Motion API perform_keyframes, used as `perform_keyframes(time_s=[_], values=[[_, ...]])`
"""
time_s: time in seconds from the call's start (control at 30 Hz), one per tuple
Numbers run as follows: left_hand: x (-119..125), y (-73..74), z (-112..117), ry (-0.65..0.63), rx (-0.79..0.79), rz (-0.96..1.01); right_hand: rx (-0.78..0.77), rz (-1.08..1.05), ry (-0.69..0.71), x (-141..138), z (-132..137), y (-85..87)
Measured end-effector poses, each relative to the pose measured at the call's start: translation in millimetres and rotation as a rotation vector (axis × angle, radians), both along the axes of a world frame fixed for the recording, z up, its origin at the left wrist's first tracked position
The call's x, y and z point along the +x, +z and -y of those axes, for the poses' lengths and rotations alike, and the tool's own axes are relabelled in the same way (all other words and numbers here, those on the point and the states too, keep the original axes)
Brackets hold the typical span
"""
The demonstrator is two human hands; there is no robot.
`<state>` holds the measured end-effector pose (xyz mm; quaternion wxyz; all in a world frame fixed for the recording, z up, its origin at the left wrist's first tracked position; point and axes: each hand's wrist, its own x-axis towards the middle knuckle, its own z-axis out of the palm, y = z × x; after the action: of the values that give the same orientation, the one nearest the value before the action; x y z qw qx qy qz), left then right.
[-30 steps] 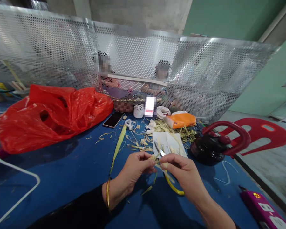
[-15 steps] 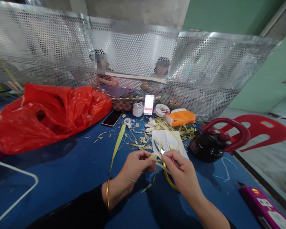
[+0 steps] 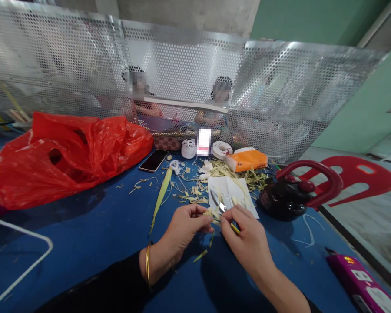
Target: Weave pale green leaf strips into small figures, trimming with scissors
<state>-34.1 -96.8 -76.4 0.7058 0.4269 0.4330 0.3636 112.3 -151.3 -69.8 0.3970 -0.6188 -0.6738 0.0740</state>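
My left hand (image 3: 182, 228) pinches a small pale leaf strip piece (image 3: 210, 212) between thumb and fingers. Close beside it, my right hand (image 3: 244, 237) is closed on scissors (image 3: 219, 202) with yellow handles, their metal blades pointing up and away over the strip. Both hands hover low above the blue table (image 3: 94, 234). Just beyond them lies a white paper sheet (image 3: 231, 193) with cut strips on it.
A long green leaf (image 3: 161, 198) and scattered trimmings lie at centre. A red plastic bag (image 3: 65, 152) sits left, a phone (image 3: 154, 161), tape rolls (image 3: 222, 150) and an orange pack (image 3: 246, 161) behind. A dark kettle (image 3: 288, 198) stands right, a purple box (image 3: 361, 284) near right. Two people sit behind the perforated metal screen (image 3: 280, 95).
My right hand has drawn in towards my left, and the yellow scissor handle loop that hung below it is now mostly hidden under the hand. The view shifted slightly.
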Motion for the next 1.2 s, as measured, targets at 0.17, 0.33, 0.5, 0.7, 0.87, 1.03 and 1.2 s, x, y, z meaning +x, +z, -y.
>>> perform_keyframes(time_s=[0.17,0.33,0.5,0.7,0.87,1.03,1.2], values=[[0,4.3,1,-0.015,0.018,-0.004,0.036,0.084,0.023,-1,1,0.4],[1,7.0,3,-0.021,0.063,-0.012,0.071,0.114,0.044,-3,2,-1.0],[3,3.3,4,-0.041,0.072,-0.002,0.064,0.056,0.022,-1,2,-6.7],[1,3.3,8,-0.093,0.309,-0.155,0.026,0.048,0.073,-1,2,-6.2],[-1,3.2,14,-0.121,0.523,-0.386,-0.055,-0.102,0.062,-3,1,-4.8],[-2,5.9,15,-0.168,0.575,-0.498,-0.102,-0.201,0.057,-3,-1,-4.4],[-2,6.5,14,-0.207,0.6,-0.526,-0.133,-0.279,0.075,-2,-3,-5.5]])
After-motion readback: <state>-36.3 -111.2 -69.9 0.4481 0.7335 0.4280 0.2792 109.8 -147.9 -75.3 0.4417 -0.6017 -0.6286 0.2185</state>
